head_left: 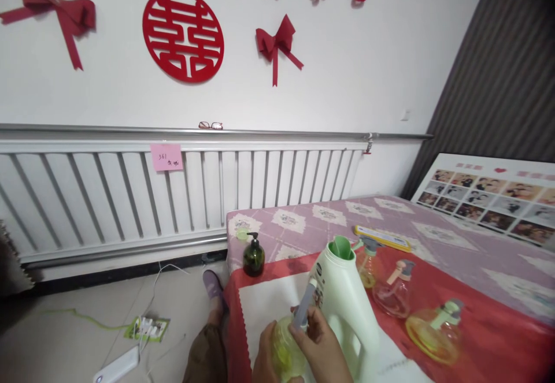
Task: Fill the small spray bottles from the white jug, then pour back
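My left hand [264, 351] is wrapped round a clear round pump bottle [282, 345] with yellowish liquid in it. At the bottle's top, the fingers of my right hand [324, 345] are closed on its grey pump head [304, 305]; whether the collar is fully seated I cannot tell. Just behind and right of my hands stands a large pale green jug [349, 290], its mouth open, with a green piece [341, 247] in it. A dark green pump bottle [254, 257] stands farther left. Right of the jug are clear pump bottles [391, 295], one tilted bottle [429, 337] holding yellow liquid.
White paper [262, 302] and a red cloth [477, 308] cover part of the patterned tablecloth [347, 212]. A yellow-edged flat case [384, 237] lies behind the bottles. A photo board [489, 198] leans at right. Cables and a power strip [150, 328] lie on the floor.
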`<state>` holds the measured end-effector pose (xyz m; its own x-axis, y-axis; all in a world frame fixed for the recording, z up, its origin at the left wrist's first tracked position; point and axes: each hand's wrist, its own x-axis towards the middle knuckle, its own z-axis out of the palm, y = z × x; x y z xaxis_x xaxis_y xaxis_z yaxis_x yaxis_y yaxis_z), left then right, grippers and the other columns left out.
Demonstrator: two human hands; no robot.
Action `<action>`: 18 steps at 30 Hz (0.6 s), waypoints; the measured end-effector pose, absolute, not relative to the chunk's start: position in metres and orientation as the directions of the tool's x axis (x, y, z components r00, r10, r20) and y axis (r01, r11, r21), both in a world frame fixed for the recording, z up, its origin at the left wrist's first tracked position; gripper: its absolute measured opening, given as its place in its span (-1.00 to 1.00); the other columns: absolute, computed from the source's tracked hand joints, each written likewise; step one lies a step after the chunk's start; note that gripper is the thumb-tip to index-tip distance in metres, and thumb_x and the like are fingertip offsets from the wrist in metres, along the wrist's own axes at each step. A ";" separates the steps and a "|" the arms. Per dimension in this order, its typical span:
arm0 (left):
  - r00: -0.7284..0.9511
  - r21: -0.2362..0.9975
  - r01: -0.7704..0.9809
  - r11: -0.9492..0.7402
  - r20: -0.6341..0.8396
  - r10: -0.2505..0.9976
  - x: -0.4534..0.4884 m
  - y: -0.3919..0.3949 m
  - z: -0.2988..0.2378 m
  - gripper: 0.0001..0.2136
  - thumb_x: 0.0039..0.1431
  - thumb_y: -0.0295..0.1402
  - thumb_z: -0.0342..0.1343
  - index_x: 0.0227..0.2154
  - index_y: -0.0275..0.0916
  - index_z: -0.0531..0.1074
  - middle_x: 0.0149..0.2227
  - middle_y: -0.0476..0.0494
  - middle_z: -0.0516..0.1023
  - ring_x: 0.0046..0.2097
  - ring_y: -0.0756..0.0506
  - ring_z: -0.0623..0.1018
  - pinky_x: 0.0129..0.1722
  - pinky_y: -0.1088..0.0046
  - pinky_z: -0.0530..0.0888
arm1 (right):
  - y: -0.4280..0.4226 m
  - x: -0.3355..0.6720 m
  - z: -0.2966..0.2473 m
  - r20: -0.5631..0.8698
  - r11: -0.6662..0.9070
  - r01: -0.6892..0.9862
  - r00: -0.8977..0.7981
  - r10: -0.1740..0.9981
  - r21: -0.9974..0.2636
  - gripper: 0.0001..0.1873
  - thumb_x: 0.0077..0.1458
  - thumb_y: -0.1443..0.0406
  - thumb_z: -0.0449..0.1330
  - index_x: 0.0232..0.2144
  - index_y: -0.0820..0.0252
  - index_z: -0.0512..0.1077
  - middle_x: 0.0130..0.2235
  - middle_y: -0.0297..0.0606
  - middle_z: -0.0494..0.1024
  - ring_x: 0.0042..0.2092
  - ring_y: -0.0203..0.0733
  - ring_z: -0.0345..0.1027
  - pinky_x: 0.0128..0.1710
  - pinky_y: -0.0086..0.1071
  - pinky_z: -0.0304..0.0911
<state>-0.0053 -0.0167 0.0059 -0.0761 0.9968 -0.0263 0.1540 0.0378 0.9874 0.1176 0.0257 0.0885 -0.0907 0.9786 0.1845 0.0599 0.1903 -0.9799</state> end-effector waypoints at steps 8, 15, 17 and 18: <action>-0.149 0.983 0.182 -0.012 0.039 0.988 -0.001 -0.017 -0.003 -0.08 -0.32 -0.56 0.15 0.24 -0.33 -0.02 0.24 -0.35 0.26 0.25 -0.21 0.31 0.20 0.42 0.27 | 0.016 0.113 0.099 0.139 0.146 0.029 -0.173 0.975 -0.989 -0.65 -0.01 0.07 0.24 -0.20 0.11 0.42 -0.16 -0.17 0.58 -0.07 -0.02 0.44 -0.05 -0.18 0.34; -0.216 0.977 0.208 -0.039 0.084 0.973 0.003 -0.020 -0.008 -0.13 -0.32 -0.60 0.13 0.20 -0.32 0.02 0.24 -0.38 0.24 0.27 -0.21 0.27 0.25 0.36 0.21 | 0.022 0.108 0.094 0.136 0.135 0.101 0.006 0.991 -0.986 -0.69 -0.19 0.11 0.31 -0.40 0.12 0.40 -0.35 -0.21 0.57 -0.23 0.00 0.46 -0.19 -0.20 0.38; -0.232 0.981 0.189 -0.038 0.082 0.969 0.003 -0.020 -0.008 -0.15 -0.31 -0.60 0.14 0.19 -0.31 0.03 0.24 -0.39 0.25 0.26 -0.21 0.29 0.23 0.36 0.23 | 0.021 0.106 0.093 0.132 0.133 0.074 -0.020 0.991 -0.988 -0.65 -0.17 0.11 0.29 -0.30 0.12 0.40 -0.26 -0.17 0.58 -0.16 0.01 0.47 -0.12 -0.18 0.37; -0.243 0.984 0.173 -0.036 0.078 0.967 0.003 -0.020 -0.008 -0.16 -0.29 -0.59 0.14 0.18 -0.30 0.03 0.23 -0.37 0.26 0.25 -0.20 0.30 0.22 0.37 0.26 | 0.020 0.105 0.092 0.128 0.129 0.061 -0.033 0.991 -0.990 -0.62 -0.16 0.11 0.28 -0.25 0.12 0.39 -0.22 -0.15 0.58 -0.12 0.01 0.47 -0.09 -0.17 0.37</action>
<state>0.0032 -0.0204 -0.0075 -0.2432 0.9668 0.0781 0.1733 -0.0360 0.9842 0.1048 0.0196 0.0924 -0.0327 0.9913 0.1277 0.0613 0.1295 -0.9897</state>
